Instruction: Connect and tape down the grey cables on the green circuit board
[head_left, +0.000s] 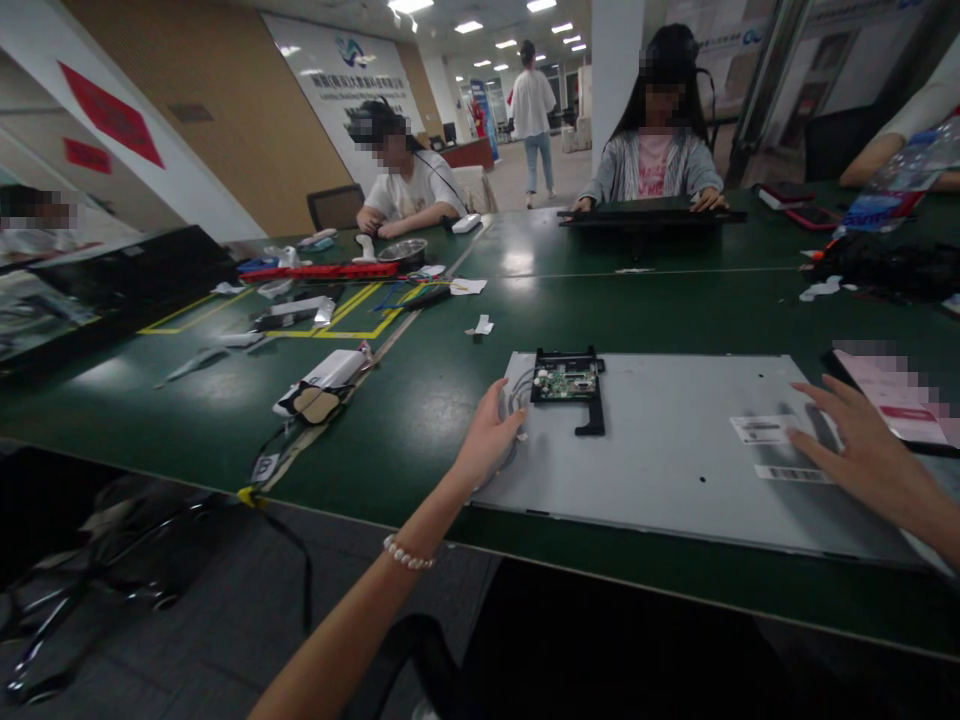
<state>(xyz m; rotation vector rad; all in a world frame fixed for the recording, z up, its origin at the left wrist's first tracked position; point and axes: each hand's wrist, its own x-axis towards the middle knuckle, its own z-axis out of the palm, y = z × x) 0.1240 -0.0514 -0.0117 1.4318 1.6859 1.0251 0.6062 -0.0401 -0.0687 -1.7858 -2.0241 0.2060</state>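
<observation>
A flat silver-grey metal panel (pixel 652 450), like the back of a display, lies on the green table in front of me. On its far left part sits a black bracket (pixel 590 415) with a green circuit board (pixel 566 380). Grey cables (pixel 517 390) run from the board along the panel's left edge. My left hand (pixel 487 440) is at that edge beside the cables, thumb and index finger apart; its other fingers are hidden. Over the right part, near two white labels (pixel 761 430), my right hand (pixel 855 450) hovers with its fingers spread, casting a shadow.
A phone (pixel 892 395) lies beyond the panel's right end. Left of the panel are a white power strip-like block (pixel 322 385) with a black cable (pixel 304 550) over the table edge. Across the table, a person (pixel 656 160) holds a dark panel (pixel 652 217). Black cables (pixel 885 265) lie right.
</observation>
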